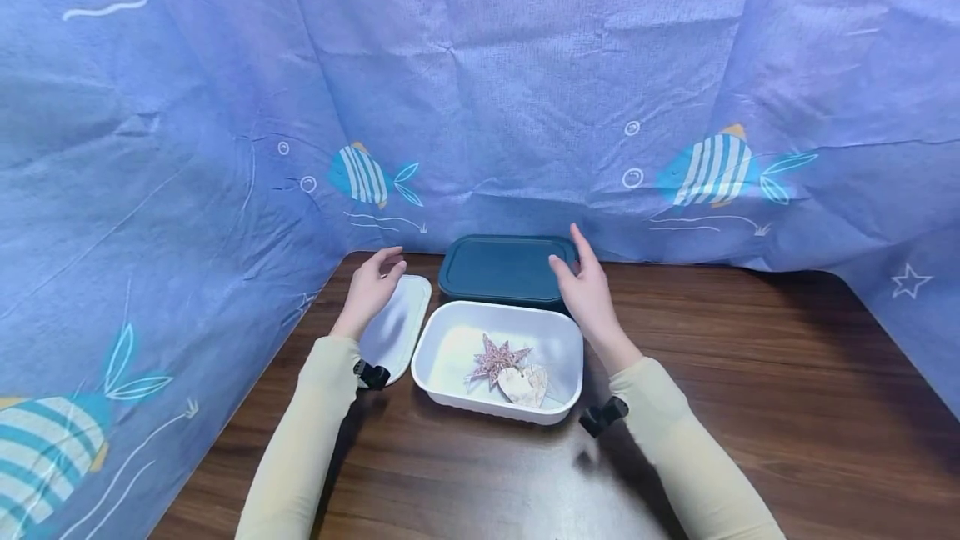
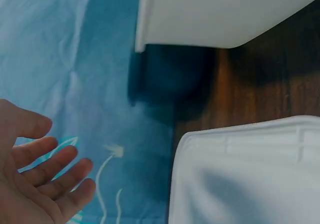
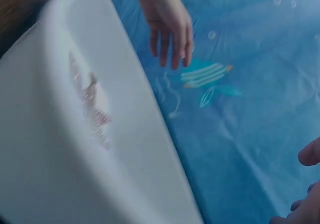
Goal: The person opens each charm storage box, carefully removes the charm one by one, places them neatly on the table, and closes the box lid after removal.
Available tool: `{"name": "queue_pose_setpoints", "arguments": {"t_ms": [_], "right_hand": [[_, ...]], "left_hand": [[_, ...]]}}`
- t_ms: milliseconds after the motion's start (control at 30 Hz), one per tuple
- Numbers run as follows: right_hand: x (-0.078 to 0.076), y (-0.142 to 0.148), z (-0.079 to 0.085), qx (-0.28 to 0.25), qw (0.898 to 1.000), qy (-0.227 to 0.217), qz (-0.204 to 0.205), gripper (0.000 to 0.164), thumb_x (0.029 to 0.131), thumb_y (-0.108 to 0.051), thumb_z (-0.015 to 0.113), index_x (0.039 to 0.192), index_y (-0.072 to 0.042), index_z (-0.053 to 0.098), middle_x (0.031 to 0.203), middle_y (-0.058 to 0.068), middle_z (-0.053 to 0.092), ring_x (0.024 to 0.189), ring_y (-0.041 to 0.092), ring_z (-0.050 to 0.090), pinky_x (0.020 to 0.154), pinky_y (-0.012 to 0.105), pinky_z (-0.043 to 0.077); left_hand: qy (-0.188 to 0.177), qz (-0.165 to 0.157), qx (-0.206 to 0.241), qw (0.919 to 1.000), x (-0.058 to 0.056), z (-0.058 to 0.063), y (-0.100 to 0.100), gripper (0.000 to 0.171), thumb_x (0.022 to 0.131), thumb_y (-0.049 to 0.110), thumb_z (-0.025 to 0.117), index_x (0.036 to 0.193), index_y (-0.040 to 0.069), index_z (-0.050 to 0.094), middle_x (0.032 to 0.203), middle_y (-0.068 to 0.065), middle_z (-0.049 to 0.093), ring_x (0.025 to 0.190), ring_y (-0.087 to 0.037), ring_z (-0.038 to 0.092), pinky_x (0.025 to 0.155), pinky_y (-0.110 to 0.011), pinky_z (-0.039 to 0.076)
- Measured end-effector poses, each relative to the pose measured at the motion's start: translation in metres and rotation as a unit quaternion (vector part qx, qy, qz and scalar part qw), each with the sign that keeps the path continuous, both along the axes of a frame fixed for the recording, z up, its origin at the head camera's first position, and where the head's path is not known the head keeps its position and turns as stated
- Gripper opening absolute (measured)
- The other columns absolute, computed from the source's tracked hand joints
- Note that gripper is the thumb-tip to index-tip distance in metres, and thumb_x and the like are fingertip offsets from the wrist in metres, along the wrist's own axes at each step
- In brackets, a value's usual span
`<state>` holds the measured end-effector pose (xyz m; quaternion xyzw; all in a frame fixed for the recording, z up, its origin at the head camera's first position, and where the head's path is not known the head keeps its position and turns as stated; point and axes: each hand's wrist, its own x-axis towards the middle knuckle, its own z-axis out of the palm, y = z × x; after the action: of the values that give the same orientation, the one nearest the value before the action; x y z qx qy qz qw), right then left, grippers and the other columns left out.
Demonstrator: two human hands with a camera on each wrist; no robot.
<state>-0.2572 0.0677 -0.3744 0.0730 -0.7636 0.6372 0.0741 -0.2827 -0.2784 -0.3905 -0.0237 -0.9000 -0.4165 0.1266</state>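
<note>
One white box (image 1: 456, 350) near right hand (image 1: 589, 298)

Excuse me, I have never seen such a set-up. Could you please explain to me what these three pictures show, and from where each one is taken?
There is no machine arm here, only a person's bare left hand and right hand. The wide picture comes from a camera on the head; the two others come from a small black camera worn on each wrist.

On the dark wooden table stands an open white container, with a glittery star and a pale heart inside. Behind it is a dark blue box, and to its left a flat white lid. A blue fish-patterned cloth hangs behind.

Neither hand holds anything: the left is near the lid, the right near the box's right end.
</note>
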Motion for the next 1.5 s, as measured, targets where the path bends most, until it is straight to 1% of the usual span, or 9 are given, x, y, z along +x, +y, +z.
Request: {"name": "queue_pose_setpoints", "arguments": {"t_ms": [133,300,433,600,767,867,967,1200,1500], "right_hand": [[-0.007,0.011,-0.015,0.012,1.000,-0.021,-0.020,0.067,0.105,-0.024,0.053,0.163,-0.020,0.019,0.168,0.004,0.015,0.151,0.031,0.022,0.120,0.045,0.026],[-0.012,0.016,-0.037,0.048,0.997,-0.039,-0.037,0.067,0.106,-0.023,0.051,0.163,-0.019,0.017,0.168,0.009,0.014,0.152,0.032,0.017,0.119,0.052,0.024],[-0.016,0.017,-0.053,0.070,0.996,-0.048,-0.042,0.066,0.106,-0.021,0.051,0.163,-0.016,0.018,0.168,0.011,0.014,0.153,0.032,0.013,0.121,0.053,0.019],[-0.021,0.014,-0.063,0.094,0.994,-0.039,-0.043,0.066,0.105,-0.021,0.051,0.162,-0.010,0.020,0.167,0.015,0.015,0.153,0.035,0.010,0.121,0.054,0.016],[-0.023,0.012,-0.069,0.100,0.993,-0.046,-0.041,0.066,0.105,-0.020,0.051,0.161,-0.007,0.019,0.167,0.016,0.012,0.154,0.034,0.008,0.122,0.052,0.015],[-0.024,0.011,-0.072,0.096,0.993,-0.053,-0.042,0.066,0.105,-0.020,0.051,0.161,-0.006,0.019,0.168,0.017,0.011,0.154,0.033,0.007,0.122,0.051,0.015],[-0.026,0.011,-0.075,0.099,0.993,-0.058,-0.041,0.066,0.105,-0.021,0.050,0.161,-0.005,0.019,0.167,0.017,0.011,0.154,0.033,0.007,0.122,0.051,0.014],[-0.031,0.009,-0.074,0.113,0.990,-0.083,-0.030,0.067,0.105,-0.025,0.049,0.160,-0.002,0.018,0.167,0.019,0.012,0.153,0.033,0.011,0.123,0.047,0.014],[-0.029,0.007,-0.071,0.093,0.990,-0.106,-0.007,0.069,0.105,-0.024,0.050,0.160,-0.001,0.014,0.168,0.014,0.007,0.154,0.032,0.008,0.123,0.044,0.012]], "left_hand": [[0.008,-0.002,0.009,0.9999,-0.011,-0.006,0.013,0.043,0.105,0.021,0.055,0.143,0.003,0.054,0.136,-0.019,0.060,0.128,-0.033,0.055,0.106,-0.047,0.044],[0.003,-0.012,0.021,0.9997,-0.021,-0.016,0.026,0.044,0.104,0.020,0.056,0.144,0.002,0.052,0.140,-0.018,0.056,0.128,-0.032,0.055,0.106,-0.046,0.044],[-0.012,-0.030,0.020,0.9993,-0.025,-0.023,0.036,0.047,0.105,0.021,0.055,0.147,0.002,0.048,0.145,-0.020,0.051,0.131,-0.034,0.051,0.107,-0.047,0.043],[-0.021,-0.050,0.020,0.9983,-0.026,-0.029,0.050,0.052,0.106,0.025,0.053,0.151,0.002,0.041,0.145,-0.023,0.046,0.134,-0.036,0.046,0.110,-0.050,0.040],[-0.053,-0.070,0.015,0.9960,-0.019,-0.040,0.063,0.060,0.107,0.033,0.051,0.157,0.005,0.032,0.153,-0.024,0.036,0.139,-0.037,0.041,0.112,-0.052,0.037],[-0.078,-0.079,0.017,0.9937,-0.014,-0.045,0.068,0.065,0.106,0.038,0.051,0.160,0.010,0.027,0.163,-0.021,0.023,0.147,-0.037,0.029,0.116,-0.054,0.030],[-0.093,-0.076,0.027,0.9924,-0.010,-0.049,0.070,0.067,0.106,0.041,0.051,0.161,0.013,0.025,0.166,-0.018,0.015,0.151,-0.037,0.019,0.119,-0.055,0.023],[-0.107,-0.056,0.041,0.9918,-0.009,-0.051,0.072,0.075,0.105,0.040,0.054,0.161,0.006,0.018,0.165,-0.019,0.020,0.151,-0.036,0.021,0.120,-0.051,0.023],[-0.118,-0.039,0.041,0.9915,-0.009,-0.052,0.070,0.073,0.105,0.038,0.053,0.160,0.002,0.022,0.165,-0.018,0.020,0.151,-0.036,0.021,0.120,-0.049,0.023]]}}
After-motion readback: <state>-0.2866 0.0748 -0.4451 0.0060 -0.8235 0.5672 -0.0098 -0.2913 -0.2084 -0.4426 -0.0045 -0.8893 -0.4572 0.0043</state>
